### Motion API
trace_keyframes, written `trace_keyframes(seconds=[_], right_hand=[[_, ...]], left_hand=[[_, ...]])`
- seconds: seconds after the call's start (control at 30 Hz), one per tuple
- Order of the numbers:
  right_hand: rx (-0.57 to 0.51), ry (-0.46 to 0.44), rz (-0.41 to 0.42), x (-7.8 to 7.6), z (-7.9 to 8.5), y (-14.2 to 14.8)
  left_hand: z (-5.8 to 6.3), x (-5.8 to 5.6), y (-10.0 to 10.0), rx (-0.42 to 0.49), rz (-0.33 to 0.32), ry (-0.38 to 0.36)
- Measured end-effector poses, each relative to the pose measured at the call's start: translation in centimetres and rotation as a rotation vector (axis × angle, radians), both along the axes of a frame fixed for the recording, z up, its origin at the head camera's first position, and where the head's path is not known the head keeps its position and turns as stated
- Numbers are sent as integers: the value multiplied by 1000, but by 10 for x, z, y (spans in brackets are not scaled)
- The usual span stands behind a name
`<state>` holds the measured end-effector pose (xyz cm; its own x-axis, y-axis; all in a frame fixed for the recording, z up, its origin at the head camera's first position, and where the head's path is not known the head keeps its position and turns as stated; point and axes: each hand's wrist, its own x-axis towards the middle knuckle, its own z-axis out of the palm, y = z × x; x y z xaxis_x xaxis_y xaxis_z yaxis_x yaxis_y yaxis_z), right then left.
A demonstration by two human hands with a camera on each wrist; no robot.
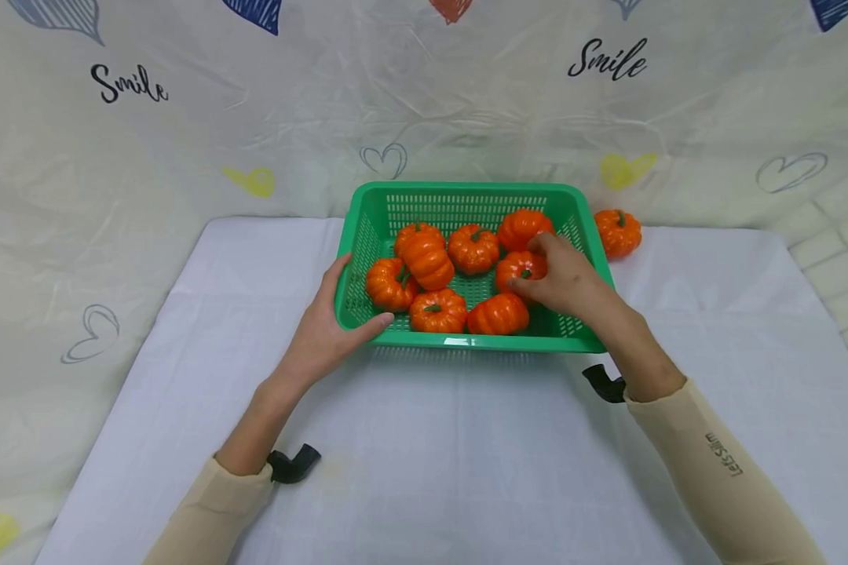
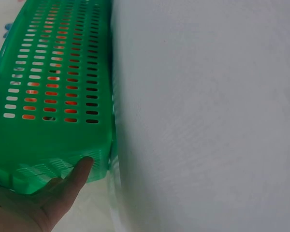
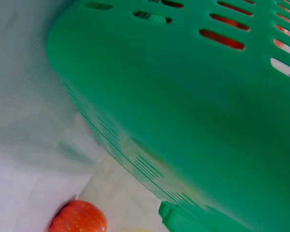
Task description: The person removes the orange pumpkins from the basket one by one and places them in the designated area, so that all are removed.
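A green plastic basket [image 1: 544,344] with slotted walls holds several small orange pumpkins, some around the sides and one lying atop others at the left. My left hand [image 1: 328,333] grips its front left corner, thumb over the rim and fingers along the outer side wall [image 2: 48,137]. Reaching over the right end, my right hand [image 1: 568,278] pinches a pumpkin [image 1: 514,271] inside, between thumb and fingers. Another pumpkin [image 1: 519,227] sits just behind that one. In the right wrist view the basket's outer wall [image 3: 159,92] hides my right hand.
One pumpkin [image 1: 618,234] lies outside the basket, by its back right corner. A white cloth [image 1: 424,455] covers the table. Behind it hangs a pale sheet [image 1: 466,102] printed with hearts and the word Smile.
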<state>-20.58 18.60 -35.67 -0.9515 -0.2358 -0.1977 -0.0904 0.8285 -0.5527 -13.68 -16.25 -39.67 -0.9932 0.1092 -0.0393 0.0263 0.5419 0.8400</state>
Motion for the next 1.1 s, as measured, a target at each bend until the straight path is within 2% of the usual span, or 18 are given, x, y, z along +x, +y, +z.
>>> trace_keyframes(seconds=[0.33, 0.6, 0.83, 1.1], right_hand=[[-65, 155, 0, 6, -2, 0], [-206, 273, -12, 10, 0, 3], [-252, 312, -21, 17, 9, 8], [-288, 318, -73, 17, 14, 17]], left_hand=[[0, 0, 0, 6, 1, -4], [2, 0, 1, 13, 0, 1], [2, 0, 1, 6, 2, 1], [1, 1, 0, 6, 2, -4]])
